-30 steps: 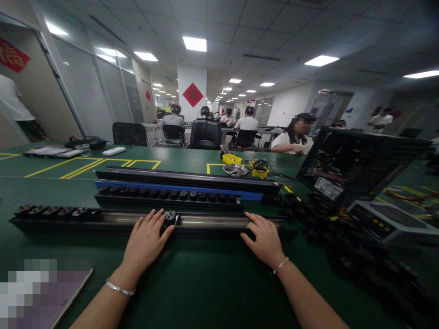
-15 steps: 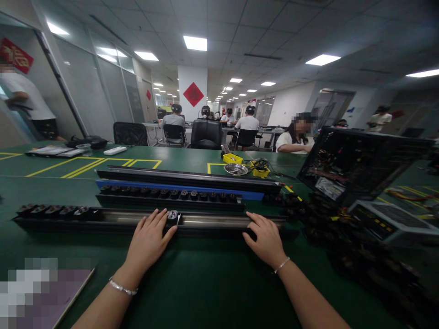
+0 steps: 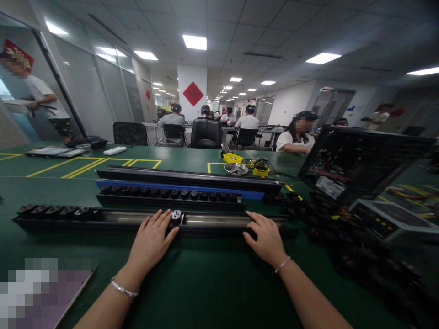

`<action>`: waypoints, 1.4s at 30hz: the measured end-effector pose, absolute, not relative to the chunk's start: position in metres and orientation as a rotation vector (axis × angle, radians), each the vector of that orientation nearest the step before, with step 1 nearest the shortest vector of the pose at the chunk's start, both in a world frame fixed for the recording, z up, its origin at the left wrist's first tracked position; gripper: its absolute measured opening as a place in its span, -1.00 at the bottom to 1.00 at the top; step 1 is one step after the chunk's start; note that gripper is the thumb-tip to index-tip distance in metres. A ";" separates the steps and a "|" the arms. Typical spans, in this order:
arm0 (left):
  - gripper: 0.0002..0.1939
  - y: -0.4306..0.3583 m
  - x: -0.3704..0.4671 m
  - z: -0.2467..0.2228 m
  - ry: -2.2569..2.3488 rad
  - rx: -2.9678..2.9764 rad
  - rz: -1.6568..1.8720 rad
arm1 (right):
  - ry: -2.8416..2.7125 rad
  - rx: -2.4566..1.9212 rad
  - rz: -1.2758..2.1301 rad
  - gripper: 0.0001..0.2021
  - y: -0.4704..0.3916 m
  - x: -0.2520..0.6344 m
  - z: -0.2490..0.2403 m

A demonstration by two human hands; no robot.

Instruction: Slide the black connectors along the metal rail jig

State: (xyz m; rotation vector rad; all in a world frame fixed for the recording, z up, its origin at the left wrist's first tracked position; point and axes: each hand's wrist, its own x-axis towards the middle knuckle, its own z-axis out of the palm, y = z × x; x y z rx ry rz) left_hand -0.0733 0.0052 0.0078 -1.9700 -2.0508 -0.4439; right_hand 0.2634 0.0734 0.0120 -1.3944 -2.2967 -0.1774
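A long black rail [image 3: 212,232] with a metallic inner channel lies across the table in front of me. A single black socket module [image 3: 177,217] with a pale top sits in its channel. My left hand [image 3: 152,237] lies over the rail with fingers extended, its index finger against the module's left side and its thumb along the front edge. My right hand [image 3: 265,236] grips the rail near its right end, fingers over the top and thumb at the front. Several socket modules [image 3: 55,211] fill the rail's left end.
Behind lie a rail filled with sockets [image 3: 171,195], a blue strip [image 3: 255,195] and another black rail [image 3: 192,178]. At right are a pile of black modules [image 3: 356,256], a power supply [image 3: 391,219] and an open computer case [image 3: 356,160]. Co-workers sit beyond.
My left hand and the socket module have shifted slightly right along the channel. My right hand has stayed in place. A person at the far left has moved right.
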 end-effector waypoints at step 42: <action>-0.42 0.005 -0.051 0.011 -2.001 -2.013 -0.421 | -2.280 -1.374 -0.195 -0.83 0.074 0.263 0.011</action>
